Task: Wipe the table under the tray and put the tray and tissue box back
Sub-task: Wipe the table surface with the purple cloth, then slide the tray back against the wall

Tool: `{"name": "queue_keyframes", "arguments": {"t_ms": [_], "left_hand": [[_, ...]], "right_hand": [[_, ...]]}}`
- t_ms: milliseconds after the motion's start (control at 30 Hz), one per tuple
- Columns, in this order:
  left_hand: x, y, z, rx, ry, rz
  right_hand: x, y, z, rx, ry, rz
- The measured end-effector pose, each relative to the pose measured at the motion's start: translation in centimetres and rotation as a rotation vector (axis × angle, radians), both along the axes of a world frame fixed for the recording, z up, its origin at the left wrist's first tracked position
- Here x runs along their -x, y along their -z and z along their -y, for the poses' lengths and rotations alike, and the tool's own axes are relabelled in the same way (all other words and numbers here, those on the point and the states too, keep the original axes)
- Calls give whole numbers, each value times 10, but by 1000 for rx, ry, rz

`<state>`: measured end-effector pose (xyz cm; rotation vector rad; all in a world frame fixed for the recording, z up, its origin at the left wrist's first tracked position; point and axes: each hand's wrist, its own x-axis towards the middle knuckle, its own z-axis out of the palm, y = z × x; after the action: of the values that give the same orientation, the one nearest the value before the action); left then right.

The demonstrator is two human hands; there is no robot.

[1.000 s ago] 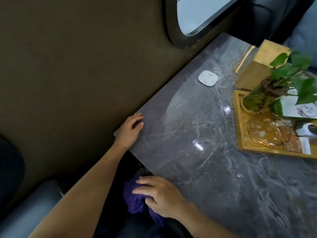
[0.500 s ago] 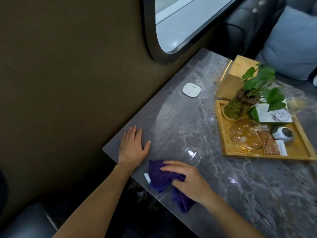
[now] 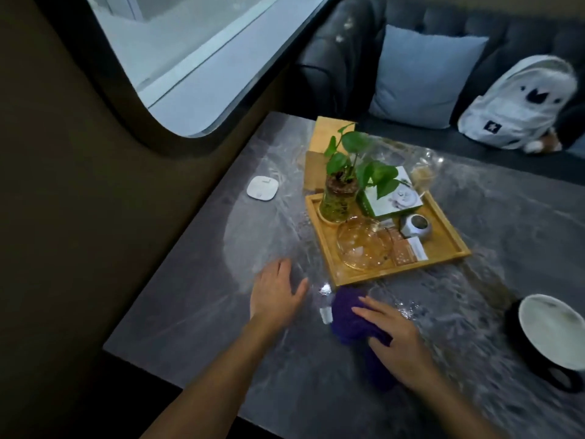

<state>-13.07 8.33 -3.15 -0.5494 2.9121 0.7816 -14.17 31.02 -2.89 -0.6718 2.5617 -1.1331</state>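
A wooden tray (image 3: 443,253) sits mid-table on the grey marble table (image 3: 196,305), carrying a plant in a glass jar (image 3: 338,198), a glass bowl (image 3: 364,243), a green-and-white box (image 3: 392,198) and a small grey device (image 3: 416,228). A wooden tissue box (image 3: 319,153) stands just behind the tray. My right hand (image 3: 392,337) presses flat on a purple cloth (image 3: 348,315) in front of the tray's near corner. My left hand (image 3: 275,294) lies flat on the table, fingers spread, left of the cloth.
A white square pad (image 3: 262,187) lies near the wall side. A black bowl with white inside (image 3: 550,337) stands at the right edge. Behind the table is a dark sofa with a blue cushion (image 3: 424,74) and a white backpack (image 3: 519,103). A window (image 3: 177,49) is at the left.
The purple cloth came up from below the table edge onto the tabletop and slid toward the tray under my right hand. My left hand moved from the table's corner inward. The view tilted up.
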Motion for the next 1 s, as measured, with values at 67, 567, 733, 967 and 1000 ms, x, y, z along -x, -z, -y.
{"name": "queue_keyframes", "arguments": {"t_ms": [67, 567, 733, 967, 1000], "left_hand": [[10, -4, -11, -37, -32, -19], [64, -31, -28, -167, -171, 152], [87, -33, -29, -183, -199, 181], [116, -27, -33, -207, -209, 257], [117, -25, -33, -208, -203, 264]], "right_hand": [[-3, 7, -11, -83, -52, 14], [93, -54, -27, -303, -344, 483], [169, -72, -44, -377, -62, 193], [250, -33, -58, -601, 347, -51], [254, -29, -58, -630, 359, -53]]}}
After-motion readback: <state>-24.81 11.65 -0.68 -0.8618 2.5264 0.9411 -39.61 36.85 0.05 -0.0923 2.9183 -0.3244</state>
